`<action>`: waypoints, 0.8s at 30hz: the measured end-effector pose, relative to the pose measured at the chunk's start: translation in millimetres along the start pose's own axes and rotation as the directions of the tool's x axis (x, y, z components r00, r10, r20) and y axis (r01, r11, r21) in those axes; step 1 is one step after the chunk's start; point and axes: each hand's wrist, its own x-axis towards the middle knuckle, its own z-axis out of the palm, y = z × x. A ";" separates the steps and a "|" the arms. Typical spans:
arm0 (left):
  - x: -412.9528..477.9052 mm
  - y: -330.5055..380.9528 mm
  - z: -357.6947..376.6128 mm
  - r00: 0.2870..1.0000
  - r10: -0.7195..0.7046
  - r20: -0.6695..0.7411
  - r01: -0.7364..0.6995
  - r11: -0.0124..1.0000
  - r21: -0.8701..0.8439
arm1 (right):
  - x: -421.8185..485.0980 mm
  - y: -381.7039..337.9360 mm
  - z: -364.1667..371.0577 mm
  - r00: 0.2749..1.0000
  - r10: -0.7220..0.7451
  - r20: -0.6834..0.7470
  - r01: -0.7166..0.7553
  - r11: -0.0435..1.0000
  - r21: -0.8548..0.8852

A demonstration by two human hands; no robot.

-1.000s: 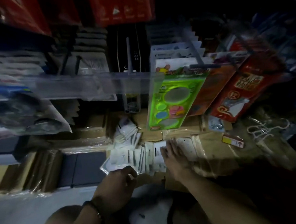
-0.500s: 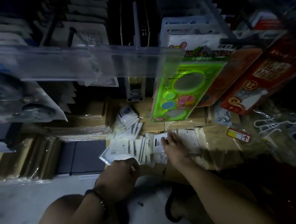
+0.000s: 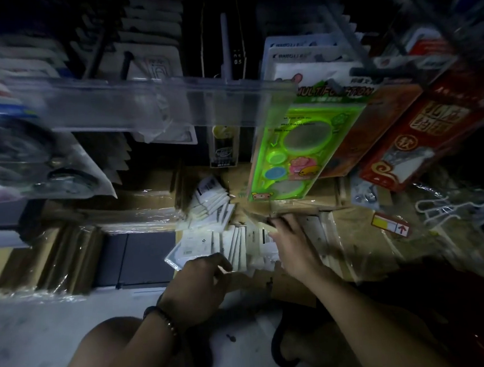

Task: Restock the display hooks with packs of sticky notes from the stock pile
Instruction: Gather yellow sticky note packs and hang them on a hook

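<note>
A row of white sticky note packs [image 3: 233, 242] stands on edge on cardboard boxes at floor level, with a second fanned heap of packs [image 3: 212, 202] just behind it. My left hand [image 3: 197, 284] is at the near end of the row, its curled fingers and thumb pinching the nearest packs. My right hand [image 3: 292, 244] lies over the right side of the row, fingers stretched to its far edge and touching the packs. Above, a dark display hook [image 3: 126, 66] juts out with white carded packs hanging on it.
A clear plastic shelf rail [image 3: 149, 103] crosses in front of the hooks. A green stencil pack [image 3: 304, 150] and red boxed packs [image 3: 420, 130] hang at right. Shrink-wrapped cardboard boxes [image 3: 68, 258] line the floor. White hangers [image 3: 448, 206] lie at far right. My knees are below.
My right hand's fingers have slid farther over the row of packs. My left hand has stayed at the near end. The view has come closer to the pile.
</note>
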 end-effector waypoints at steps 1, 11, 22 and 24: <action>2.0 1.1 0.6 0.999 -0.029 -0.016 0.027 0.997 -0.079 | -4.6 -6.1 -3.5 0.999 0.023 -0.033 -0.019 0.992 0.124; -7.4 16.9 -15.1 0.923 -0.352 0.156 0.312 0.447 -0.839 | -44.4 -73.2 -26.7 0.990 0.101 0.094 -0.136 0.609 0.782; -67.9 28.6 -36.8 0.991 -0.050 0.126 0.134 0.236 -0.962 | -107.8 -115.4 -86.1 0.997 0.080 0.005 -0.051 0.588 0.807; -85.3 33.5 -43.4 0.997 -0.004 0.078 0.076 0.269 -0.960 | -117.7 -125.6 -103.4 0.995 0.085 -0.055 -0.005 0.588 0.809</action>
